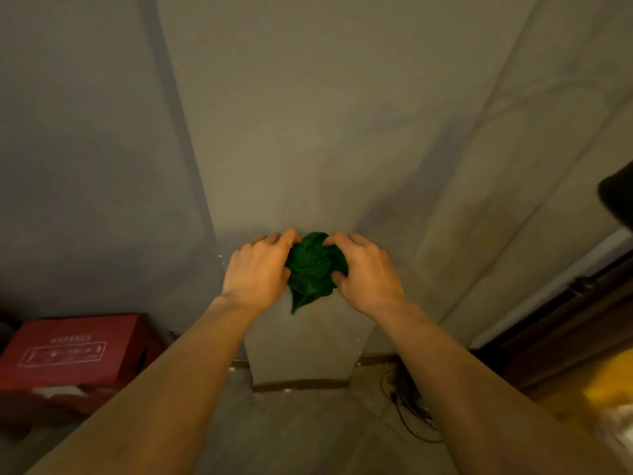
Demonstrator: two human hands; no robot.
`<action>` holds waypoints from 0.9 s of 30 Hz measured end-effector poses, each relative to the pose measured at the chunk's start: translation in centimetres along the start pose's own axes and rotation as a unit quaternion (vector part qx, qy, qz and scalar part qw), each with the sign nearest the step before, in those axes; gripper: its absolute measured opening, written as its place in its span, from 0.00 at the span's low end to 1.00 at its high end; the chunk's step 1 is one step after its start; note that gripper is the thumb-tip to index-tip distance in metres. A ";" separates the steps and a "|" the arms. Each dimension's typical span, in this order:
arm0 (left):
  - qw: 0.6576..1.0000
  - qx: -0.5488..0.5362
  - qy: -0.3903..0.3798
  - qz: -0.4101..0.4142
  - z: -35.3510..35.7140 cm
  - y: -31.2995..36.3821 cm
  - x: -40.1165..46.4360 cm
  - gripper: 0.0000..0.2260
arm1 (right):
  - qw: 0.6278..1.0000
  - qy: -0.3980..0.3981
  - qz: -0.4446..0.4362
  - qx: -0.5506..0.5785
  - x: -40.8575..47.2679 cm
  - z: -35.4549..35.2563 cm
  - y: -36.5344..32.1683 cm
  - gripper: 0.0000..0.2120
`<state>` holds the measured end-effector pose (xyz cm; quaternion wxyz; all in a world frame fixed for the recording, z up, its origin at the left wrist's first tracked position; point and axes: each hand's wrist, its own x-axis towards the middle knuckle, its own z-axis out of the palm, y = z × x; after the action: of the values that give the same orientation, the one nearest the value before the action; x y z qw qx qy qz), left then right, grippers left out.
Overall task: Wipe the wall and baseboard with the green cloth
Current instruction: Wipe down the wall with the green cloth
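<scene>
Hands (pixel 313 269) bunch green cloth (pixel 313 269) against wall (pixel 308 114).

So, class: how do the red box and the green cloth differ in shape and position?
The red box is rigid and flat-sided; the green cloth is soft and crumpled. The box sits low at left, untouched; the cloth is gripped between the left hand and right hand.

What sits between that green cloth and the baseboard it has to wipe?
Nothing visible. Both the left hand and right hand hold the cloth bunched in front of the wall. Bare wall runs down to the baseboard. The red box and cable lie off to the sides.
</scene>
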<state>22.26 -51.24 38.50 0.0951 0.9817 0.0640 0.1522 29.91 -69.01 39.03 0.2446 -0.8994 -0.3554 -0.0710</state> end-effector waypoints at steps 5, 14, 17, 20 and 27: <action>1.000 -0.018 -0.017 0.007 4.7 -2.0 -0.6 0.18 | 1.000 -0.009 0.021 0.006 -0.8 4.9 1.5 0.23; 0.998 -0.051 -0.030 -0.003 18.3 -5.9 -4.8 0.18 | 0.998 -0.037 0.048 0.035 -4.3 17.1 6.5 0.24; 0.998 -0.056 -0.041 -0.007 22.8 -7.3 -6.3 0.19 | 0.997 -0.049 0.051 0.038 -5.6 21.5 8.2 0.24; 0.997 -0.058 -0.049 -0.009 27.4 -8.6 -7.6 0.20 | 0.996 -0.056 0.053 0.035 -7.0 26.2 10.1 0.24; 0.996 -0.064 -0.056 0.010 39.4 -11.8 -11.1 0.20 | 0.994 -0.067 0.066 0.046 -10.9 37.4 15.1 0.25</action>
<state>22.86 -48.07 -3.97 0.1593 0.9812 0.0390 0.1015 30.31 -66.68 -2.71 0.2660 -0.9113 -0.3134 0.0222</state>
